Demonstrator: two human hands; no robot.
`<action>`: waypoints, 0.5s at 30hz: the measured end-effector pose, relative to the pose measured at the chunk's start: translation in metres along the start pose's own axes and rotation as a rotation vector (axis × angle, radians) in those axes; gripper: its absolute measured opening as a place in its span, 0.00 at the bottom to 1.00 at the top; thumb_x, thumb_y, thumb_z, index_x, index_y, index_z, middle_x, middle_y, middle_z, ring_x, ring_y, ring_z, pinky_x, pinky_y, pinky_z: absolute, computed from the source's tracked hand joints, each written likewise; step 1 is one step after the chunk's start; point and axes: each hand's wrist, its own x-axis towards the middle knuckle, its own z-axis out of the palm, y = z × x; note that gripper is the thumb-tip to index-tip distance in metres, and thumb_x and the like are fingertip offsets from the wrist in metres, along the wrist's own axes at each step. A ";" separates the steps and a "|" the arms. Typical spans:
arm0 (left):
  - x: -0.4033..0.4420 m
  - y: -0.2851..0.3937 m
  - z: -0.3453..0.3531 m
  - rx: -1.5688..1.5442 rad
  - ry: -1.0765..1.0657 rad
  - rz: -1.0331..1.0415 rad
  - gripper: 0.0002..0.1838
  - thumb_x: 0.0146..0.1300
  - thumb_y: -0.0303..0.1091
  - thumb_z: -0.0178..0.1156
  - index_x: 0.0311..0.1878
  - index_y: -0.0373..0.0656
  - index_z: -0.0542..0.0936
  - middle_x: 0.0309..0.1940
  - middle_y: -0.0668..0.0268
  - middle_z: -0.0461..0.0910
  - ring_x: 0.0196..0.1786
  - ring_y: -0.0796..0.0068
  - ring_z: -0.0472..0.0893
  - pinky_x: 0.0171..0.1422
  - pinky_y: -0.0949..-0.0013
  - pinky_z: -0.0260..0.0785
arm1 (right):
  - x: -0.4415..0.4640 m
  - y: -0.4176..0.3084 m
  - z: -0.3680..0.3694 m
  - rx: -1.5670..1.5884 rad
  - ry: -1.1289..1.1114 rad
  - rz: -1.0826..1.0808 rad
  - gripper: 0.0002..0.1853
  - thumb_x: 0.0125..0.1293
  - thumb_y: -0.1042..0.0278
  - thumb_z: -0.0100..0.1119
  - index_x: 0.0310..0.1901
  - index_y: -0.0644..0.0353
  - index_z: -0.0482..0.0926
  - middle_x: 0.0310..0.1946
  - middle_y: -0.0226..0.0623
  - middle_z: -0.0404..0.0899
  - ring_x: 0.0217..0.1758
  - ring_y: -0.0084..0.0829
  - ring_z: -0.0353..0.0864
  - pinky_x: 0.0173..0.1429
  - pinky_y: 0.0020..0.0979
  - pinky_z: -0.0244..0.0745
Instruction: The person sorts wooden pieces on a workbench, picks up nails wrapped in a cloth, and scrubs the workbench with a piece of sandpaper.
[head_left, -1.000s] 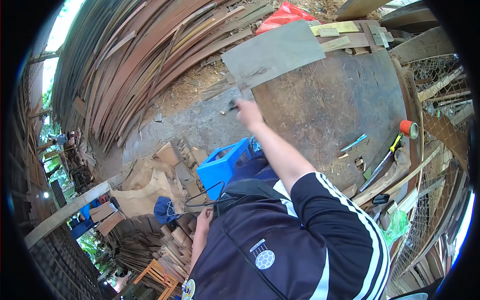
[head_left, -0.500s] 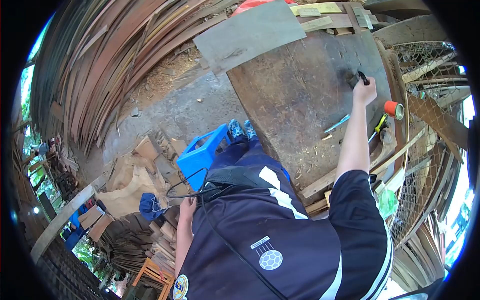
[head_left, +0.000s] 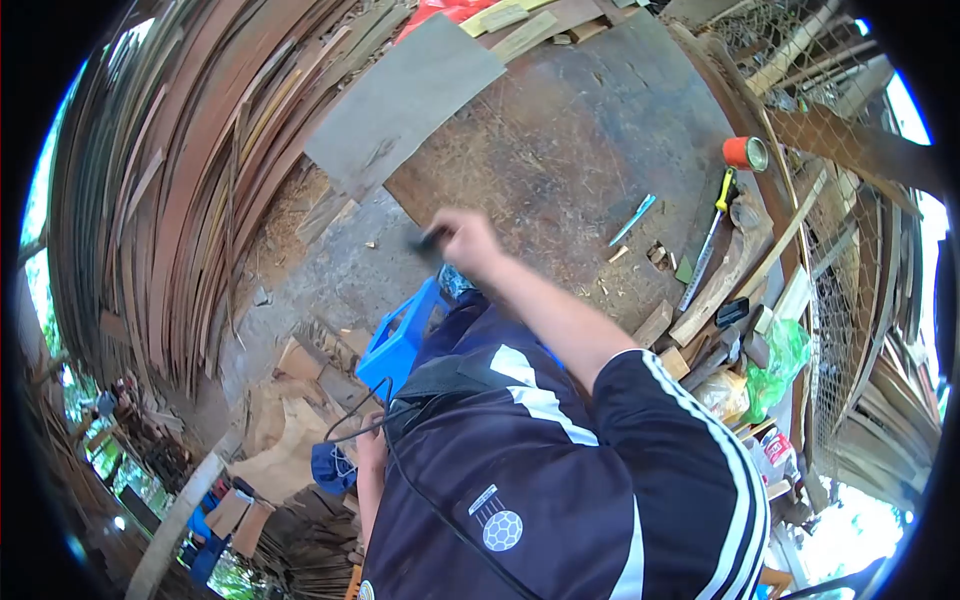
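Note:
My right hand (head_left: 464, 238) is closed round a small dark object (head_left: 430, 241), blurred by motion, above the near left edge of the worn brown board (head_left: 540, 150). What the object is cannot be made out. Below it are a patterned blue shoe (head_left: 456, 281) and a blue plastic stool (head_left: 402, 338). My left hand (head_left: 371, 440) hangs low by my waist, near the black cable; its fingers are mostly hidden. A blue cap-like cloth item (head_left: 332, 468) lies beside it.
On the board's right lie a light blue pen-like tool (head_left: 632, 220), a yellow-handled saw (head_left: 722, 190) and an orange-red can (head_left: 745, 153). A grey sheet (head_left: 405, 100) overlaps its far left. Long planks (head_left: 200, 150) are stacked at the left; wire netting stands right.
My right hand has swept from the board's left edge to its right side and back left, still holding the dark object. The camera view has shifted and turned.

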 end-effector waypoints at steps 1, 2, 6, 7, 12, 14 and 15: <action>0.003 -0.010 -0.001 -0.076 0.011 -0.043 0.14 0.66 0.24 0.57 0.54 0.41 0.81 0.42 0.57 0.85 0.47 0.72 0.82 0.52 0.66 0.73 | 0.016 -0.010 -0.038 -0.142 0.177 -0.004 0.13 0.56 0.87 0.56 0.37 0.59 0.85 0.34 0.43 0.87 0.39 0.33 0.87 0.45 0.32 0.80; 0.008 -0.016 0.000 -0.159 0.028 -0.087 0.14 0.66 0.25 0.57 0.54 0.41 0.81 0.42 0.58 0.85 0.47 0.74 0.81 0.52 0.66 0.73 | 0.030 -0.005 -0.078 -0.146 0.368 0.033 0.08 0.58 0.81 0.59 0.36 0.59 0.86 0.34 0.42 0.87 0.38 0.34 0.87 0.46 0.33 0.80; -0.017 0.018 -0.002 0.024 0.083 -0.019 0.13 0.68 0.27 0.57 0.54 0.40 0.81 0.33 0.62 0.81 0.37 0.75 0.77 0.44 0.69 0.70 | 0.058 0.026 -0.271 -0.718 1.027 0.074 0.08 0.59 0.66 0.65 0.36 0.60 0.85 0.31 0.43 0.86 0.35 0.39 0.86 0.45 0.39 0.80; -0.017 -0.006 0.000 0.149 0.077 0.018 0.12 0.69 0.28 0.58 0.54 0.40 0.81 0.31 0.65 0.78 0.35 0.77 0.74 0.42 0.70 0.69 | 0.061 0.038 -0.313 -0.781 1.113 0.147 0.07 0.56 0.68 0.65 0.33 0.62 0.85 0.30 0.45 0.86 0.36 0.43 0.87 0.43 0.41 0.79; -0.046 -0.085 0.024 0.039 0.049 -0.064 0.12 0.67 0.29 0.61 0.53 0.41 0.81 0.27 0.65 0.75 0.32 0.76 0.73 0.42 0.71 0.70 | 0.117 0.067 -0.370 -0.841 1.189 0.394 0.07 0.55 0.67 0.64 0.32 0.59 0.87 0.32 0.45 0.87 0.38 0.44 0.88 0.46 0.40 0.80; -0.046 -0.153 0.037 0.082 0.042 -0.116 0.13 0.67 0.28 0.61 0.53 0.41 0.80 0.27 0.63 0.74 0.31 0.76 0.72 0.40 0.71 0.69 | 0.156 0.071 -0.323 -0.764 1.085 0.079 0.08 0.55 0.69 0.61 0.34 0.57 0.87 0.34 0.45 0.88 0.40 0.45 0.88 0.50 0.39 0.80; -0.049 -0.154 0.035 0.151 0.016 -0.160 0.12 0.67 0.29 0.60 0.53 0.42 0.80 0.27 0.62 0.73 0.31 0.74 0.73 0.41 0.70 0.69 | 0.168 0.057 -0.287 -0.744 1.022 0.026 0.10 0.53 0.72 0.58 0.35 0.57 0.87 0.34 0.46 0.87 0.41 0.46 0.88 0.52 0.39 0.81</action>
